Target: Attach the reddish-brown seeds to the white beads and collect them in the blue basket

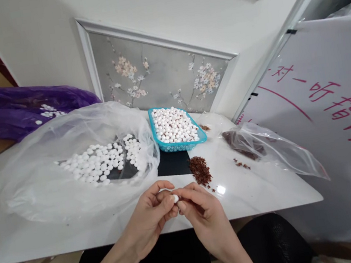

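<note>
Above the table's front edge, my left hand (156, 209) pinches a small white ball (175, 198) between thumb and fingertips. My right hand (203, 208) meets it there, its thumb and forefinger closed against the ball; a small brown piece seems to be at those fingertips, mostly hidden. Just beyond my hands lies a heap of small brown star-shaped pieces (200, 171). Behind that, a blue plastic basket (181, 146) is filled with white balls, some showing brown spots. A clear plastic bag (49, 190) to the left holds many loose white balls.
A purple plastic bag (26, 103) with more white balls sits at the far left. On the right, a clear bag (252, 139) holds brown pieces, with a few stray ones beside it. A dark flat sheet (173, 163) lies under the basket. A whiteboard (333, 125) stands at the right.
</note>
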A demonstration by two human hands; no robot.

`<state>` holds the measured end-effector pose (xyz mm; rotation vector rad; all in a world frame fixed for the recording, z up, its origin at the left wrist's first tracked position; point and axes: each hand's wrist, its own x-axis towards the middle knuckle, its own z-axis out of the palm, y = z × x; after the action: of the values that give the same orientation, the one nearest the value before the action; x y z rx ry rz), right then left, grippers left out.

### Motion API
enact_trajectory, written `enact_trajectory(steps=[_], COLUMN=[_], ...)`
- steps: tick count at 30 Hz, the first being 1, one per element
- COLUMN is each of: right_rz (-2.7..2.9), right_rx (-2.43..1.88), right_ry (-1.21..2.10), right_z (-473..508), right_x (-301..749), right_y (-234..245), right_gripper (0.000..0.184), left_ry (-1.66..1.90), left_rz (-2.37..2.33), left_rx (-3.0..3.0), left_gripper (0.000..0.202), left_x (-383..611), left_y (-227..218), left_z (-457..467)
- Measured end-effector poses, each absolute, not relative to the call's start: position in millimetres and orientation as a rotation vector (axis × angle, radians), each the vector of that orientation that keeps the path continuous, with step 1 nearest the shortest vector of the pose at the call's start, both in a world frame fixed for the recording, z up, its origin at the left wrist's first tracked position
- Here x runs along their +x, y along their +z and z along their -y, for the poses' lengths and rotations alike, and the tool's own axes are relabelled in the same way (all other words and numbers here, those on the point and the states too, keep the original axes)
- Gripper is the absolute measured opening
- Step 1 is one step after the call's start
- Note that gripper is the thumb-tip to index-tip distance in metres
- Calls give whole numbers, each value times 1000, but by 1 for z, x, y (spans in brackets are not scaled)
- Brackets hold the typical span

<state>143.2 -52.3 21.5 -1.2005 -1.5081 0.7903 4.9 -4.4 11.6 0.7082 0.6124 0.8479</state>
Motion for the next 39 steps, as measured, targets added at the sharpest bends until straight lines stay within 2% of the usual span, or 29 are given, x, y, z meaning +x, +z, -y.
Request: enact_trajectory(steps=[13,23,33,39], right_rz=[1531,1540,1527,1606], right_rx=[-1235,-1287,-1163,-1219], right_ry=[680,570,874,751], right_z=[51,53,52,40], right_x=[142,140,148,152], right_y=[24,20,23,26], right_gripper=[28,22,24,17], left_ry=[817,848,838,899], left_rz=[-616,-635,-569,-592], left_rx=[753,906,717,744], left_gripper=[18,22,12,16], left_x=[4,7,6,11], left_y=[4,7,0,0], left_z=[3,4,3,11])
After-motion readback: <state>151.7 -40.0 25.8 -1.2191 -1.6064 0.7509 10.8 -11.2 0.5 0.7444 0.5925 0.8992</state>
